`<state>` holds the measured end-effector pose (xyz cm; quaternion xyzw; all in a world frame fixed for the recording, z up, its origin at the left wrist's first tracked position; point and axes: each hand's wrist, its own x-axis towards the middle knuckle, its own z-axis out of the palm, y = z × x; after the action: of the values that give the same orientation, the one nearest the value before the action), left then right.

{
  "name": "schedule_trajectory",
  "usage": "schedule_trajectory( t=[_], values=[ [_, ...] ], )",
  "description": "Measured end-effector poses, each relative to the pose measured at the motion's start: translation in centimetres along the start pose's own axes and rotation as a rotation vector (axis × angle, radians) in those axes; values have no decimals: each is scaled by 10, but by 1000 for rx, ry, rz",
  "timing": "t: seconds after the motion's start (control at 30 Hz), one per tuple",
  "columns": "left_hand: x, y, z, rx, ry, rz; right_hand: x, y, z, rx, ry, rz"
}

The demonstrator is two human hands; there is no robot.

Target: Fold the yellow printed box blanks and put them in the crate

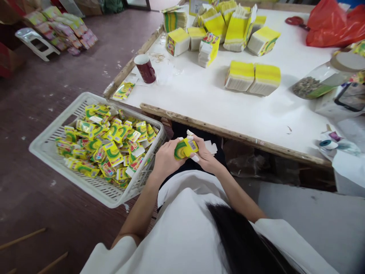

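Note:
Over my lap, a small yellow-and-green printed carton (185,147) with a barcode is held between both hands. My left hand (167,159) is closed around its left end. My right hand (207,156) grips the barcode end, with finger coverings or white tips on its thumb and fingers. White card flaps (210,147) show just beyond the right hand; whether they are held or lie on the lap I cannot tell. To the left, a white plastic basket (45,144) holds many similar yellow-and-green cartons (112,152), lying in a loose heap.
The white table (194,89) has a wooden edge in front of me. On it stand stacks of flat yellow cartons (252,78), a maroon mug (145,68), a tilted jar (322,78) and a red plastic bag (335,24). A white stool (38,43) stands far left.

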<state>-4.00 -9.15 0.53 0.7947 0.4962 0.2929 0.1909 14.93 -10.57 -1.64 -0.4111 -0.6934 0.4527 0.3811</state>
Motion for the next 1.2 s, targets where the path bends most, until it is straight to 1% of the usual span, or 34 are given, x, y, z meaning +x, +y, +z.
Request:
schedule_trajectory(
  t=[0.1, 0.17, 0.2, 0.23, 0.27, 0.3, 0.33, 0.37, 0.4, 0.43, 0.5, 0.53, 0.57, 0.63, 0.7, 0.77, 0.9, 1.0, 1.07, 1.13, 1.17, 1.2],
  values=[
    [-2, 2, 3, 3, 13, -46, 3, 4, 10, -41, 64, 36],
    [-3, -1, 5, -84, 31, -86, 6, 7, 11, -31, 85, 60],
    [-5, -4, 5, -174, 66, -120, 7, 9, 8, 3, 102, 76],
    [-6, -9, 4, -289, 143, -171, 8, 11, 4, 40, 128, 94],
    [-8, -15, 2, -422, 270, -236, 7, 13, -1, 59, 162, 115],
    [-9, -22, 0, -568, 434, -316, 6, 16, -8, 37, 205, 141],
    [-11, -30, -2, -713, 604, -408, 5, 18, -15, -35, 247, 176],
    [-12, -36, -3, -843, 750, -509, 3, 20, -21, -161, 274, 226],
    [-14, -42, -4, -949, 846, -609, 1, 23, -25, -316, 270, 282],
    [-15, -45, -4, -1029, 885, -703, -1, 24, -28, -477, 238, 337],
    [-16, -45, 1, -1113, 861, -838, -4, 27, -26, -739, 138, 437],
    [-16, -42, 4, -1130, 842, -862, -4, 29, -22, -826, 96, 477],
    [-16, -38, 7, -1146, 825, -858, -4, 30, -18, -887, 73, 508],
    [-16, -31, 13, -1176, 789, -807, -3, 32, -9, -954, 66, 548],
    [-15, -27, 15, -1191, 757, -759, -2, 33, -5, -963, 69, 550],
    [-15, -28, 15, -1189, 747, -746, 0, 32, -5, -945, 70, 538],
    [-17, -35, 19, -1158, 731, -726, 1, 23, -14, -845, 58, 536],
    [-20, -32, 32, -1156, 648, -650, 1, 10, -18, -646, 92, 536],
    [-20, -23, 42, -1212, 548, -573, 1, 1, -18, -453, 116, 512],
    [-18, -9, 49, -1288, 438, -529, 1, -5, -15, -302, 108, 464],
    [-16, -1, 51, -1315, 409, -528, 1, -7, -14, -242, 98, 435],
    [-14, 5, 53, -1326, 410, -538, 0, -9, -13, -174, 91, 405]
  ],
)
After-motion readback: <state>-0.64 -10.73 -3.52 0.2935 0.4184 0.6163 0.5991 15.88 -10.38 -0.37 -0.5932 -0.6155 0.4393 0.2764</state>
